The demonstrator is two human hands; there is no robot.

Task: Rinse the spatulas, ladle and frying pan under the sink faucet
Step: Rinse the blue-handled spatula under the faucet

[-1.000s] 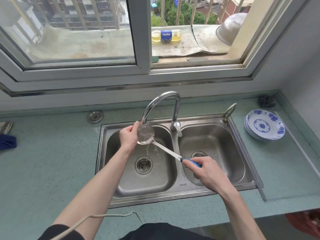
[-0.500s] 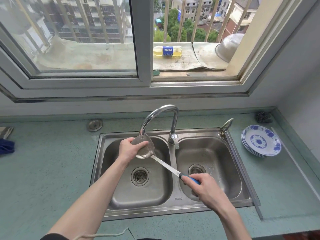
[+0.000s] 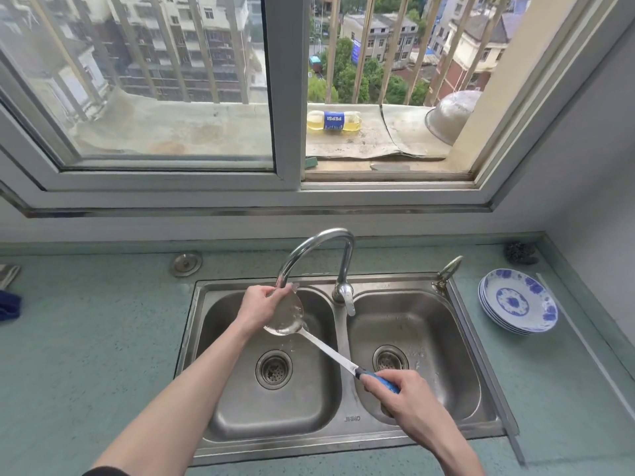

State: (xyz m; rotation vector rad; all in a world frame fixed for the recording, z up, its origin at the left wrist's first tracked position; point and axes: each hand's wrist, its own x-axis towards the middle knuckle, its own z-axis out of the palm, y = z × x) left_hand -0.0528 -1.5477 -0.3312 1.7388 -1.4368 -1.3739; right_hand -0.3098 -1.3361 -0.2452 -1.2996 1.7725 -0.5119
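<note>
The steel ladle (image 3: 287,316) with the blue handle, gripped in the right hand (image 3: 407,395), has tipped upright under the curved chrome faucet (image 3: 316,249) while left hand (image 3: 257,305) fingers rub its bowl, so rinsing continues.

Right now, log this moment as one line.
stage: rinsing ladle | left hand: rubbing bowl under faucet | right hand: grips blue handle | basin: left

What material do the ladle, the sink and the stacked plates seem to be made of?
Ladle: shiny metal bowl and shaft, probably steel; blue handle, likely plastic.
Sink: brushed stainless steel, judging by its dull grey sheen.
Plates: glossy white with blue pattern, probably glazed ceramic.
</note>
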